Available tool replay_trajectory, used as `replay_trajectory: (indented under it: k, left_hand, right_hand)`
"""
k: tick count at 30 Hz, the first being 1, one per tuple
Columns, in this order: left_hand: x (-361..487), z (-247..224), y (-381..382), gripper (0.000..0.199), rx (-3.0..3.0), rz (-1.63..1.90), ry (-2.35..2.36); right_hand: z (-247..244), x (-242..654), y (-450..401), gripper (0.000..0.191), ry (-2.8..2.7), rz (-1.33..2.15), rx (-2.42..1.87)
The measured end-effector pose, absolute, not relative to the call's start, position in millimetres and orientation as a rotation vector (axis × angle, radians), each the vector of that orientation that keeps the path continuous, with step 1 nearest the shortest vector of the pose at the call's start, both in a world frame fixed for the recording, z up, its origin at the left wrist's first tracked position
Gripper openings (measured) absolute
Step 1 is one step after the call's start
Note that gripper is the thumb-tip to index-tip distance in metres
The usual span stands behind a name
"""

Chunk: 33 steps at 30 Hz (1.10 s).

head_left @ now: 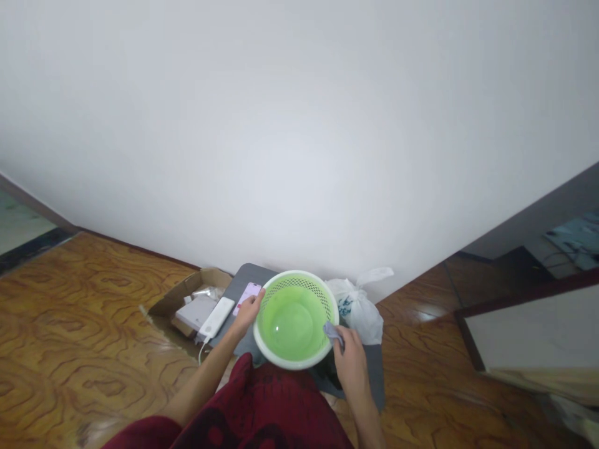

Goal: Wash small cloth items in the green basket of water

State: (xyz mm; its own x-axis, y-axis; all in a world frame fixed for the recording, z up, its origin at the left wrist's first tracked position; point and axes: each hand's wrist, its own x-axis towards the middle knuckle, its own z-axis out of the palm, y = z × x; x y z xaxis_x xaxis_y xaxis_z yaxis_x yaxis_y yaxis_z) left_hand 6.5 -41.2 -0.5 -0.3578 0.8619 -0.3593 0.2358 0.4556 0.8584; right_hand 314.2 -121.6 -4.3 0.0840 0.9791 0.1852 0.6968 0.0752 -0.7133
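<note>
A round green basin (294, 324) with a white rim and a latticed band below it stands on a small grey table (374, 368). At its left side, my left hand (248, 312) is closed on the rim, the fingers partly hidden. My right hand (350, 355) pinches a crumpled grey-purple cloth (332, 331) at the right side of the rim. Part of the cloth hangs over the inner edge. Just beyond my left hand lies a phone (247, 295) with a lit screen.
A white power bank (217, 317) with a cable lies left of the phone. Beside the table, an open cardboard box (169, 300) holds a pale box and plastic wrapping. A tied white plastic bag (365, 315) sits at the right. The white wall (290, 137) rises close behind.
</note>
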Motion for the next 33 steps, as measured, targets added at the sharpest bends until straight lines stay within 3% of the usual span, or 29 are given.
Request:
replay_trajectory:
  k: [12, 24, 33]
  left_hand:
    - [9, -11, -47, 0.074, 0.963, 0.97, 1.908]
    - [5, -17, -44, 0.073, 1.011, 0.915, 1.918]
    - [4, -15, -45, 0.068, 0.979, 0.936, 1.906]
  right_hand:
    - [-15, 310, -132, 0.027, -1.661, 0.562, -1.65]
    - [-23, 314, -136, 0.043, -1.426, 0.833, -1.666]
    - [-24, 319, -126, 0.058, -1.473, 0.692, -1.702]
